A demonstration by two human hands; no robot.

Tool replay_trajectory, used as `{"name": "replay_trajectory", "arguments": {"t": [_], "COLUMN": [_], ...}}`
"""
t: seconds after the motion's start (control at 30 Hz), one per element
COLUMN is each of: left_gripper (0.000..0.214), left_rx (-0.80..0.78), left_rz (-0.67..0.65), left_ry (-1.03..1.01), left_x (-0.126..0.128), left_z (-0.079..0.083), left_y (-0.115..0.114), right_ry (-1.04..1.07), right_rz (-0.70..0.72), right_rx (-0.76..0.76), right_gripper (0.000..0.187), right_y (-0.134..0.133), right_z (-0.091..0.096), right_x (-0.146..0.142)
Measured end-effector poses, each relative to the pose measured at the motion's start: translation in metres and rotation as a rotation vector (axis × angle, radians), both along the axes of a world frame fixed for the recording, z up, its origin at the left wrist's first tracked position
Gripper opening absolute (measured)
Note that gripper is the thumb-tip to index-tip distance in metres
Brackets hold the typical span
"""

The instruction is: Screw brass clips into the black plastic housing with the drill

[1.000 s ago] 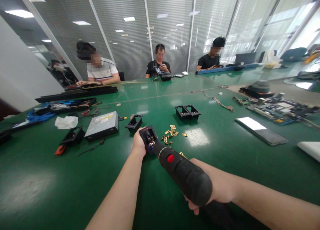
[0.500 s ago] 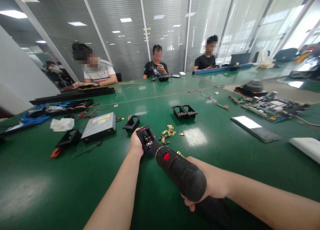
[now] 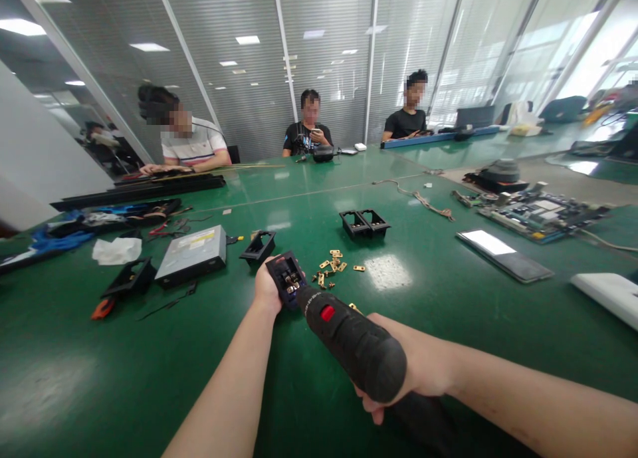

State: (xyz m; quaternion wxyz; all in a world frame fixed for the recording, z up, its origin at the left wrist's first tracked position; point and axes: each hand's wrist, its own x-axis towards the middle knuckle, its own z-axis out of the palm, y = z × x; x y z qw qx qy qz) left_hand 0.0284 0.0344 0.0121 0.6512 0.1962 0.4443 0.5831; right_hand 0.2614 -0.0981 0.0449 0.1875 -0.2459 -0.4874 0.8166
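My left hand [image 3: 268, 289] is closed around a black plastic housing [image 3: 285, 272], tilted so that metal parts show inside it. In my right hand [image 3: 393, 351] is a black cordless drill [image 3: 349, 335] with a red switch on top. Its front end meets the lower right of the housing; the tip is hidden. Small brass plates and screws [image 3: 331, 265] lie just beyond the drill. Another black housing [image 3: 258, 246] sits behind my left hand, and a joined pair of black frames [image 3: 364, 223] stands farther back.
To the left lie an optical disc drive [image 3: 193, 255], another black housing [image 3: 130, 277] and white tissue [image 3: 117, 250]. On the right are a phone [image 3: 503, 253], a circuit board [image 3: 545, 209] and a white box [image 3: 608, 295]. Several people sit across the green table [image 3: 199, 378].
The view has shifted slightly, so everything appears a little farther left. My hands keep hold of the housing and the drill, in nearly the same position against each other.
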Motion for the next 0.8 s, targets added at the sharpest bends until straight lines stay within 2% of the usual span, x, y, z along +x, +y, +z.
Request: {"name": "replay_trajectory", "arguments": {"t": [0.3, 0.8], "left_gripper": [0.023, 0.022], "left_rx": [0.008, 0.023], "left_rz": [-0.003, -0.009], "left_ry": [0.01, 0.021], "left_x": [0.0023, -0.0002], "left_z": [0.0023, -0.0013], "left_y": [-0.0014, 0.0001], "right_ry": [0.0, 0.013], "right_rz": [0.003, 0.018], "right_rx": [0.023, 0.057], "right_gripper": [0.04, 0.034], "right_y": [0.0007, 0.0003], "right_z": [0.0001, -0.0006], "right_x": [0.0002, 0.0013]}}
